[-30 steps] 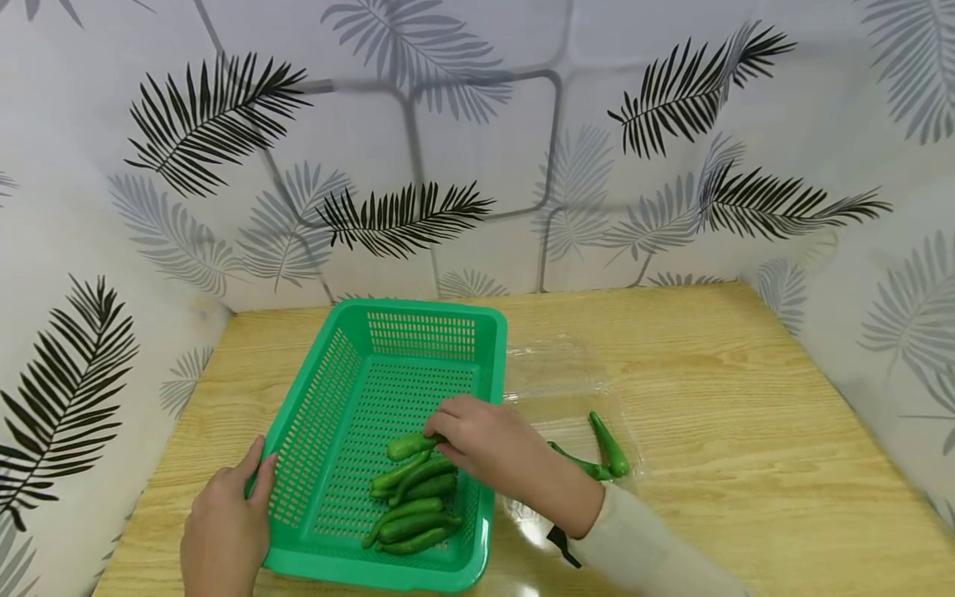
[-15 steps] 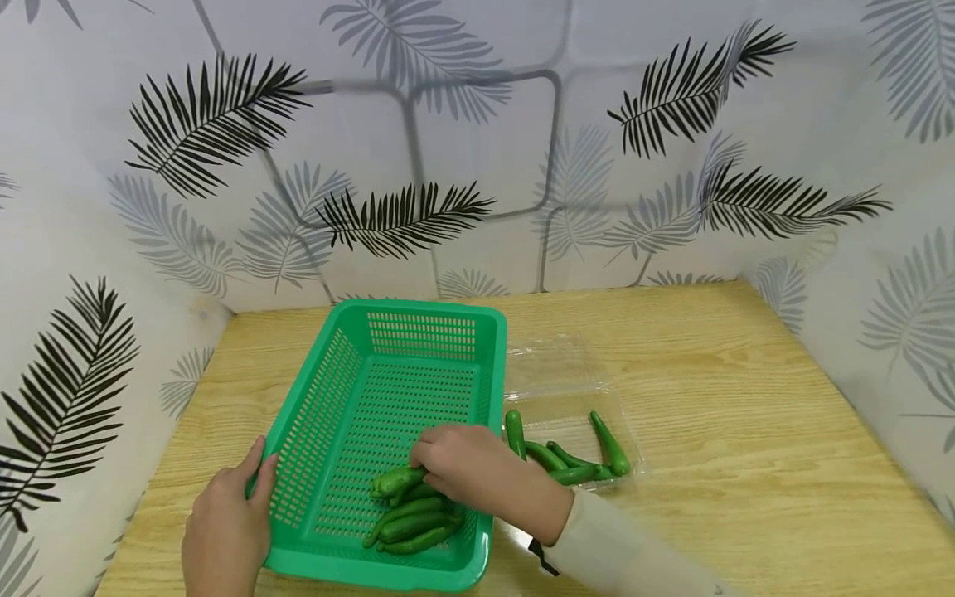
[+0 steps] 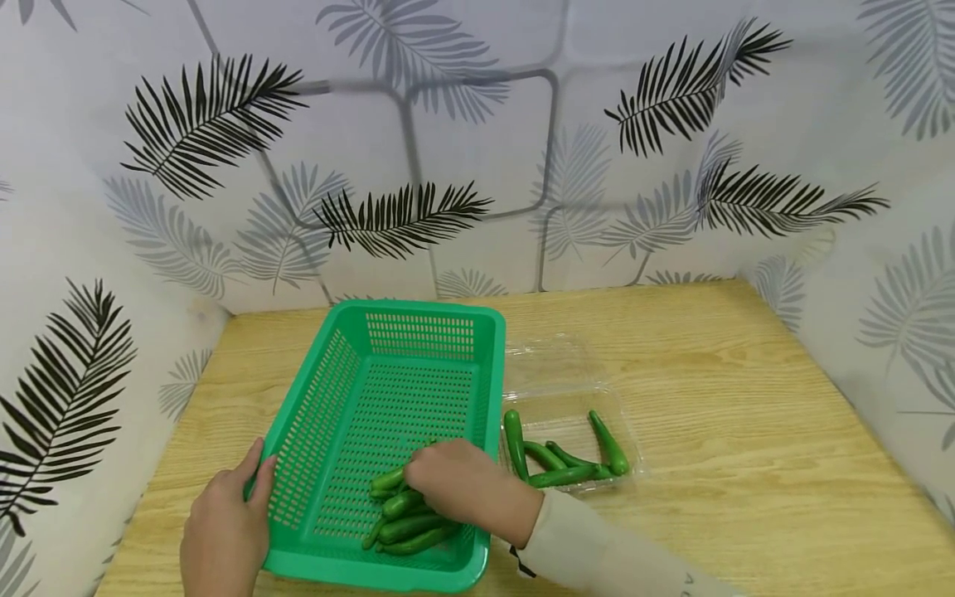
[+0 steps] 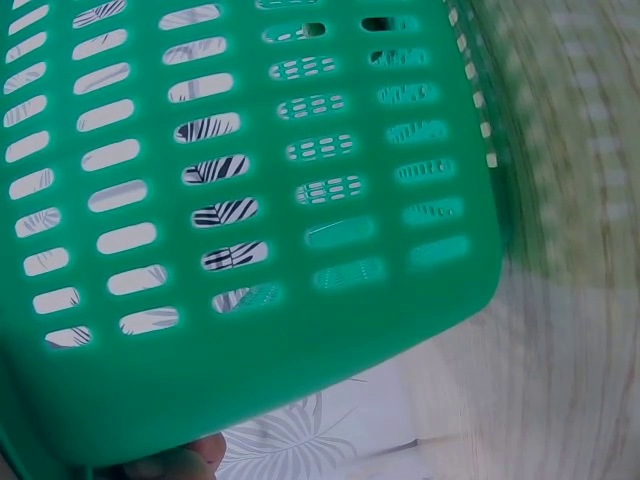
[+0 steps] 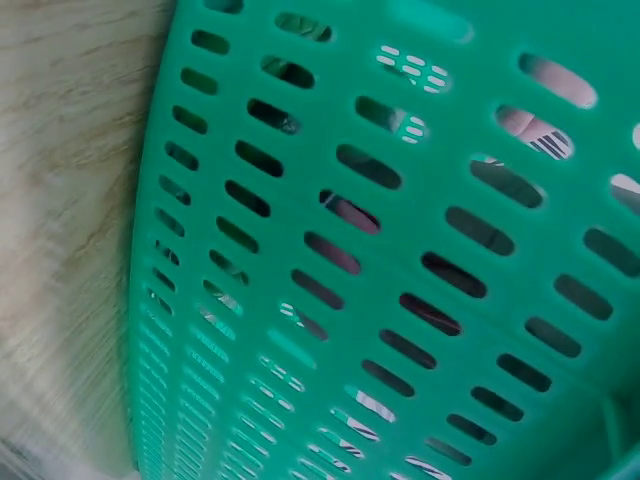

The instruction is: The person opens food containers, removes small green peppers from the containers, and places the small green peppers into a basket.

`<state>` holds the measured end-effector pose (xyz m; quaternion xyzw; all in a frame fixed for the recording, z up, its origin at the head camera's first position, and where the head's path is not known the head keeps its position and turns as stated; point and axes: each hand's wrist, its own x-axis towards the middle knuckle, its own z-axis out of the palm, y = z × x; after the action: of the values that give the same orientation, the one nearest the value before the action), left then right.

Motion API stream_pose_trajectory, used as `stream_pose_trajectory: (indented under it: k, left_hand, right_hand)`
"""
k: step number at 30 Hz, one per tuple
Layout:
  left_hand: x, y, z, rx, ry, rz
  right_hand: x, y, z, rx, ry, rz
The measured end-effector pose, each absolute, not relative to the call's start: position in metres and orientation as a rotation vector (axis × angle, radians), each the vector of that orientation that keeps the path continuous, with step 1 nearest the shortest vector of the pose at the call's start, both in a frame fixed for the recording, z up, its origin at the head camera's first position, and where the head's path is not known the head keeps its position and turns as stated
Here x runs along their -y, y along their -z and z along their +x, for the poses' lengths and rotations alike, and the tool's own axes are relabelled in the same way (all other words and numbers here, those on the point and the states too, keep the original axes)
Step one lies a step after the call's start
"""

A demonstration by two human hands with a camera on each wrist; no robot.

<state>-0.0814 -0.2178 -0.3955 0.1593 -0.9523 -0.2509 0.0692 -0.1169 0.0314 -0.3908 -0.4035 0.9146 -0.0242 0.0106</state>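
Observation:
A green plastic basket (image 3: 351, 570) with slotted walls stands on the table. My left hand (image 3: 226, 526) grips its left rim, thumb on top; in the left wrist view fingertips (image 4: 190, 462) show under the rim. My right hand (image 3: 466, 485) reaches over the basket's right side, low inside, with curled fingers. It holds a long green pepper (image 3: 403, 503) that sticks out from under it; the fingertips are hidden. Several more green peppers (image 3: 410, 526) lie in the basket's near right part. The right wrist view shows mostly the basket's slotted wall (image 5: 330, 270).
Right of the basket lies an open clear plastic box (image 3: 627, 414), its lid (image 3: 552, 361) folded back. Several green peppers (image 3: 567, 475) lie in it. The wood table (image 3: 731, 431) is bounded by leaf-patterned walls (image 3: 477, 149).
My right hand has moved down and nearer over the peppers inside the basket. More peppers in the clear box now show beside the arm. The left hand and basket have stayed put.

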Motion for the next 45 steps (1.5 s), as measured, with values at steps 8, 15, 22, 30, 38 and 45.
stream_pose_trajectory:
  k: [8,15,22,30,38,45]
  left_hand:
    - [0.217,0.396,-0.081,2.862,0.751,0.477]
    - [0.216,0.395,-0.081,2.864,0.751,0.483]
    - [0.217,0.394,-0.08,2.86,0.757,0.47]
    - [0.215,0.393,-0.08,2.855,0.742,0.467]
    - [0.215,0.393,-0.081,2.874,0.732,0.469]
    - [0.215,0.393,-0.081,2.872,0.726,0.478]
  right_hand:
    - [-0.031,0.391,-0.115,-2.881,0.066,-1.254]
    - [-0.035,0.383,-0.114,-2.896,0.145,-1.252]
    - [-0.05,0.358,-0.112,-2.937,0.255,-1.315]
    - [-0.083,0.34,-0.111,-3.046,0.469,-1.394]
    - [-0.128,0.339,-0.116,-3.091,0.578,-1.229]
    - [-0.166,0.352,-0.121,-3.149,0.46,-1.015]
